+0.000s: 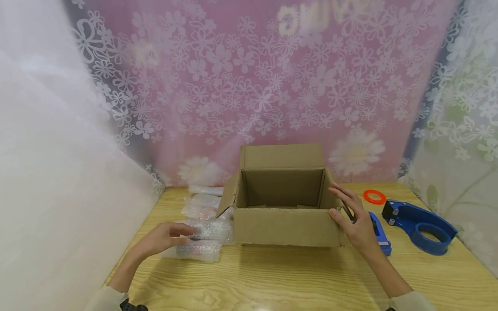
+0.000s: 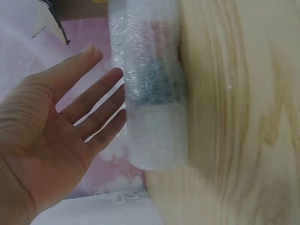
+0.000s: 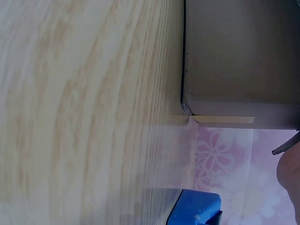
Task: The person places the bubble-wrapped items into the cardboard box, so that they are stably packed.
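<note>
An open cardboard box (image 1: 288,228) stands upright on the table, with its back flap raised and its left flap folded outward. Its visible inside holds nothing. My right hand (image 1: 355,220) rests on the box's right rim, thumb at the front corner and fingers extended along the side. Only an edge of that hand shows in the right wrist view. To the left of the box lie several bubble-wrapped packages (image 1: 212,230). Beside the nearest ones is my left hand (image 1: 165,239), fingers extended and gripping nothing. In the left wrist view, its fingertips reach the edge of a wrapped cylindrical package (image 2: 157,93).
Right of the box lie a blue tape dispenser (image 1: 422,226), a smaller blue tool (image 1: 383,242) partly behind my right hand, and an orange ring (image 1: 375,197). Flowered curtains (image 1: 253,86) hang close behind the wooden table (image 1: 272,280) and along both sides.
</note>
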A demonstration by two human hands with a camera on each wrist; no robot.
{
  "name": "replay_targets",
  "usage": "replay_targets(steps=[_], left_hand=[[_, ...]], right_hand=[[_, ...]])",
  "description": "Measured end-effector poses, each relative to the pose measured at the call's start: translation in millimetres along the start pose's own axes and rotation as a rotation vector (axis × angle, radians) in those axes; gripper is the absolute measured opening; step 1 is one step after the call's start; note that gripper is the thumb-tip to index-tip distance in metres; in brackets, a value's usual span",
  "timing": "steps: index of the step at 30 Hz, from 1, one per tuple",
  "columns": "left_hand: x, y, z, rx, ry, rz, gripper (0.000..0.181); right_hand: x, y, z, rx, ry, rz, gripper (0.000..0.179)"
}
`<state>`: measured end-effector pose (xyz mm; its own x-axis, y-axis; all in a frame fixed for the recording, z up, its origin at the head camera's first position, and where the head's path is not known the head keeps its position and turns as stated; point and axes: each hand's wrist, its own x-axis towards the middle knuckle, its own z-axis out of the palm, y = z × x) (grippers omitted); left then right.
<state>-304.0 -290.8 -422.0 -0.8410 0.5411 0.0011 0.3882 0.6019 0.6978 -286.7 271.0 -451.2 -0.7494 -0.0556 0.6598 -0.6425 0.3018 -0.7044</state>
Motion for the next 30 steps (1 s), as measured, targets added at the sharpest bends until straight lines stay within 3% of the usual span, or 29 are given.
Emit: replay_targets(steps=[12, 16, 22, 30], left_hand=[[-1.2, -15.6, 6.6, 0.031, -0.095, 0.012, 0.037], [-1.3, -15.5, 8.8, -0.012, -0.142, -0.008, 0.043], [-4.1, -16.2, 12.3, -0.042, -0.158, -0.001, 0.047], [-5.0, -22.6, 19.5, -0.029, -0.163, 0.053, 0.059]], right_hand=[[0.6, -2, 1, 0.003, -0.003, -0.001, 0.058], [1.3, -3, 1, 0.0, 0.002, -0.001, 0.058], [0.4, 0, 0, 0.013, -0.007, 0.01, 0.057], [0.0, -1, 1, 0.003, -0.001, 0.002, 0.057]])
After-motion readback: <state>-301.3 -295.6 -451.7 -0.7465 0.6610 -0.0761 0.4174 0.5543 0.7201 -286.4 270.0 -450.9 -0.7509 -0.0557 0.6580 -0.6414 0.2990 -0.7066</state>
